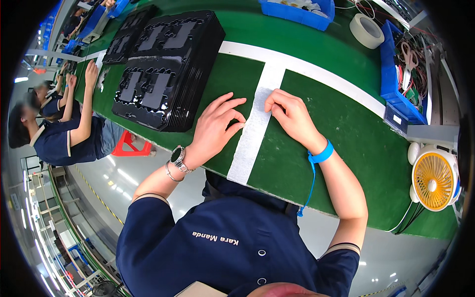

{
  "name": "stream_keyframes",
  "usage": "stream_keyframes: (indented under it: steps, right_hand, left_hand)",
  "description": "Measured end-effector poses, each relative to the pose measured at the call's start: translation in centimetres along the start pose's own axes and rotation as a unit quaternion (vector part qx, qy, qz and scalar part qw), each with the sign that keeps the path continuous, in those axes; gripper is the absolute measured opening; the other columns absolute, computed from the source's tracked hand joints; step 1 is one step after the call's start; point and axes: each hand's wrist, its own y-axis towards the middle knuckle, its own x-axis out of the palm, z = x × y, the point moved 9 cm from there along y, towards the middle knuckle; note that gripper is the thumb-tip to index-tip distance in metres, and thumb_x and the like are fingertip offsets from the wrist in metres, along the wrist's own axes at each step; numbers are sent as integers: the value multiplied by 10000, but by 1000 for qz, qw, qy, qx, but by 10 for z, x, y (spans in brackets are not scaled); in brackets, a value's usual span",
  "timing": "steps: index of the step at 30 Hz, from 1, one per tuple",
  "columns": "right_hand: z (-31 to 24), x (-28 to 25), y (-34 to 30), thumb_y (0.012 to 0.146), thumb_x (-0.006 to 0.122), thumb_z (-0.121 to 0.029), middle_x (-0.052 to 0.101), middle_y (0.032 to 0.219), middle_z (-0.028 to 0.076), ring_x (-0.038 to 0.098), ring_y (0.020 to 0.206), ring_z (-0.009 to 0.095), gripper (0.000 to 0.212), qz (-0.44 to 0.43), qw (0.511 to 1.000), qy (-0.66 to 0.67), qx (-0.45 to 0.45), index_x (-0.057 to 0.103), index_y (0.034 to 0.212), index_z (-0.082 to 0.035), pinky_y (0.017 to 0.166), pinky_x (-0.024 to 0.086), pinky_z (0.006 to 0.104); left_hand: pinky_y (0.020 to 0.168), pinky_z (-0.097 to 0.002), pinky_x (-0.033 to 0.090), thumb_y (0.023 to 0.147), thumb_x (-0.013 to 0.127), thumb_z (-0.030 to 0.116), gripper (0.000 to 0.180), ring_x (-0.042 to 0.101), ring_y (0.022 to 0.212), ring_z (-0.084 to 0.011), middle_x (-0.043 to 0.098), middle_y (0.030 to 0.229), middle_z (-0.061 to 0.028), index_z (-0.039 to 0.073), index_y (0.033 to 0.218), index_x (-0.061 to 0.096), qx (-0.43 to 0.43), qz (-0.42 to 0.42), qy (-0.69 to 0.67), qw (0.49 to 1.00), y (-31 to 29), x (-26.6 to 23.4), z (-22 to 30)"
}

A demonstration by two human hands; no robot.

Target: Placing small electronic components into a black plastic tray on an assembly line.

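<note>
My left hand hovers at the left edge of a white strip that runs across the green work mat. Its fingers are apart, thumb and index tips near each other, and I see nothing between them. Over the strip's right edge is my right hand, its fingers curled in with the thumb against them. Whether anything small sits in that pinch is hidden. A watch is on my left wrist, and a blue wrist strap with a hanging cord is on my right.
Left of my left hand stands a tall stack of black plastic trays. Blue bins, a tape roll and scissors lie at the far side. A small fan stands right. Another person works at left.
</note>
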Motion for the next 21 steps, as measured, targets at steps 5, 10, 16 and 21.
stream_keyframes:
  steps: [5, 10, 16, 21]
  right_hand:
    - [2, 0, -1, 864, 530, 37, 636, 880, 113, 637, 776, 284, 104, 2, 1000, -4, -6, 621, 895, -3, 713, 505, 397]
    - [1, 0, 0, 869, 531, 35, 637, 880, 113, 638, 773, 285, 101, 2, 1000, -2, -6, 620, 896, -4, 710, 505, 395]
    - [3, 1, 0, 870, 532, 33, 639, 881, 112, 642, 773, 287, 100, 5, 1000, 1, -9, 621, 898, -5, 709, 507, 397]
    - [2, 1, 0, 870, 533, 31, 642, 883, 113, 647, 777, 290, 101, 4, 1000, -3, -9, 622, 901, -5, 713, 511, 400]
  left_hand:
    - [1023, -407, 519, 835, 800, 132, 131, 552, 1363, -280, 663, 1382, -9, 99, 842, 673, -6, 9, 40, 999, 4, -1, 9]
    - [1008, -407, 526, 812, 804, 124, 145, 571, 1338, -274, 669, 1363, -27, 87, 817, 664, -3, 7, 68, 998, 6, -3, 15]
    - [1026, -420, 511, 823, 780, 97, 137, 549, 1351, -306, 633, 1384, -72, 67, 836, 647, 18, -6, 72, 997, 7, -1, 21]
    - [1026, -426, 505, 835, 762, 87, 143, 533, 1352, -321, 595, 1416, -87, 59, 876, 628, 35, -15, 50, 998, 6, 3, 17]
